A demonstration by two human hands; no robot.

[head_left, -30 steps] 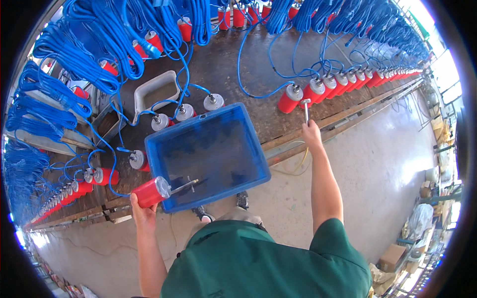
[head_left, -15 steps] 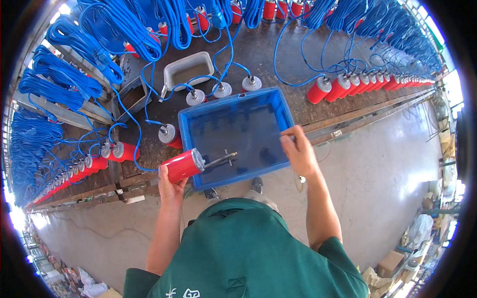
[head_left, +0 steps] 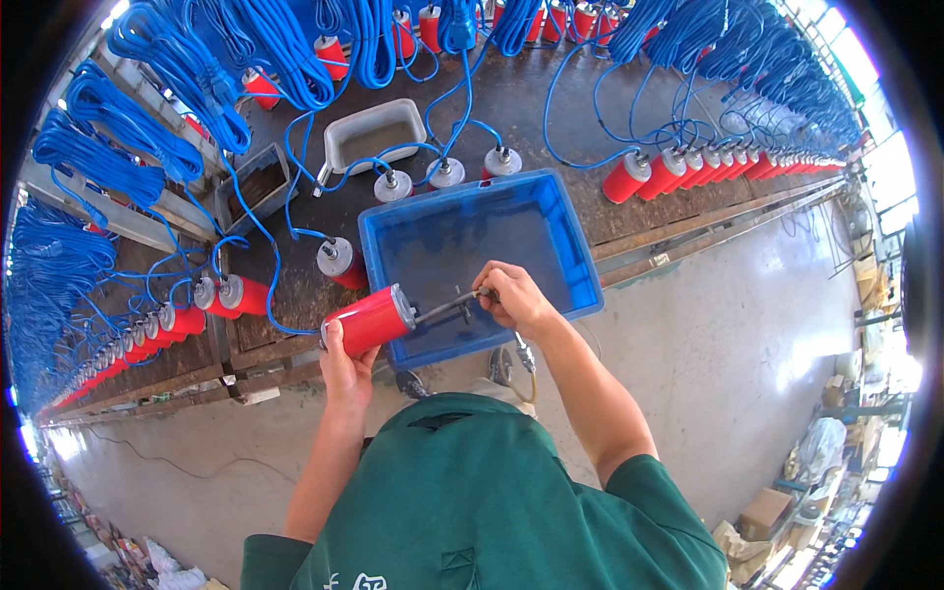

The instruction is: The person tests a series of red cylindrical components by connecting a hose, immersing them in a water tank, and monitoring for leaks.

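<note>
My left hand (head_left: 349,366) is wrapped around a red cylinder (head_left: 369,323) with a grey metal end cap, tilted over the near left edge of a blue plastic tub (head_left: 584,265). A thin dark rod (head_left: 442,310) with a small crosspiece sticks out of the cap toward the right. My right hand (head_left: 513,298) is closed at the rod's far end, fingers pinched. Below that hand hangs a hose (head_left: 532,385) with a metal fitting; its tip inside the fingers is hidden. Whether it touches the rod, I cannot tell.
Red cylinders with blue cords stand beyond the tub and in rows at left (head_left: 182,319) and right (head_left: 678,172). Coiled blue cables (head_left: 187,69) hang along the back. A grey tray (head_left: 339,147) sits behind the tub on the dark bench (head_left: 511,98).
My right hand has moved left from the tub's right edge to the rod's end, bringing the hose along. The red cylinder is still in my left hand, at a slightly different tilt.
</note>
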